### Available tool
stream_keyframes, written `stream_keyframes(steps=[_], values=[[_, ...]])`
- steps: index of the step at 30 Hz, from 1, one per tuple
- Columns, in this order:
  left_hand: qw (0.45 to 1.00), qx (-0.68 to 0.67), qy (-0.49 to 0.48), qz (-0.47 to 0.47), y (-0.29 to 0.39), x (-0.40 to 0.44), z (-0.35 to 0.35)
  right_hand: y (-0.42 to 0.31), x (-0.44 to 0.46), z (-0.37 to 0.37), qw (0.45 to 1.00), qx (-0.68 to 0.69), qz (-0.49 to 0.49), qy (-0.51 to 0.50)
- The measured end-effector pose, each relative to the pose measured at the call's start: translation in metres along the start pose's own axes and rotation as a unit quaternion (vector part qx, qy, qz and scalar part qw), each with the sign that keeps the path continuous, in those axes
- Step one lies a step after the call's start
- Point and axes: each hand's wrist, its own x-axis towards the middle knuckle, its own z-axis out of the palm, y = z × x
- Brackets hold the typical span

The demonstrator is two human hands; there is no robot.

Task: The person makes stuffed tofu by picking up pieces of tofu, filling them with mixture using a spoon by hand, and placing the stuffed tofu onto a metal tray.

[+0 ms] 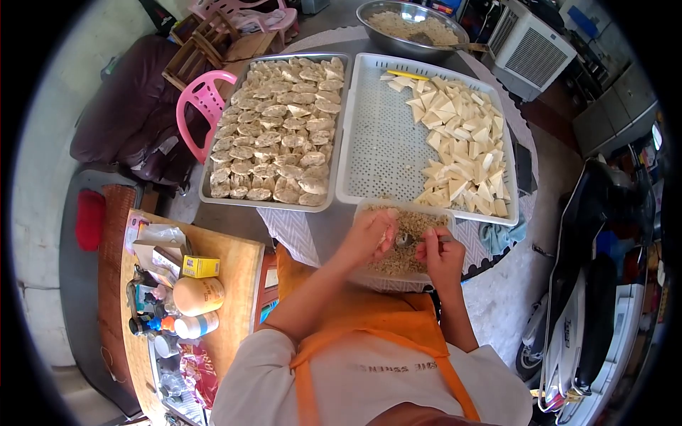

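Note:
My left hand [373, 236] is closed over the left side of a plastic tub [359, 273] of crumbly brown filling [426, 221]. A small pale piece shows at its fingers, mostly hidden. My right hand [440, 254] grips a metal spoon [403, 240], its bowl down in the filling. Behind the tub, a white perforated tray [380, 142] holds a heap of pale, tofu-like triangles [462, 135] on its right side. Left of it, a metal tray [337, 142] carries rows of filled pieces [273, 135].
A steel bowl [412, 50] with more filling stands at the back of the round table. A yellow-handled tool [407, 74] lies in the white tray. A wooden table [238, 248] with jars and boxes is at left, a blue cloth [503, 233] at right.

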Motion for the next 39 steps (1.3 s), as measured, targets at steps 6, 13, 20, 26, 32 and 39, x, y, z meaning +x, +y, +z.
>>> stream_keyframes(steps=[6,13,20,26,32,39], values=[[0.997,0.068,0.002,0.034,0.012,0.000,0.016,0.001,0.002,-0.002,1.000,0.002,-0.003,0.005],[0.964,0.201,-0.059,0.161,-0.007,0.010,-0.003,-0.002,0.003,-0.001,1.000,-0.006,0.003,0.002],[0.998,0.065,0.000,0.014,0.013,-0.006,0.008,-0.001,0.002,-0.002,1.000,-0.020,-0.004,-0.003],[0.991,0.121,-0.004,0.056,0.002,0.000,0.005,0.003,0.003,0.001,1.000,-0.001,-0.007,-0.003],[0.971,0.189,0.010,0.146,-0.025,0.008,-0.008,0.015,0.002,-0.006,0.996,-0.071,-0.055,0.003],[0.997,0.048,0.020,0.048,-0.005,-0.003,-0.001,0.014,0.003,-0.007,0.993,-0.092,-0.078,-0.015]])
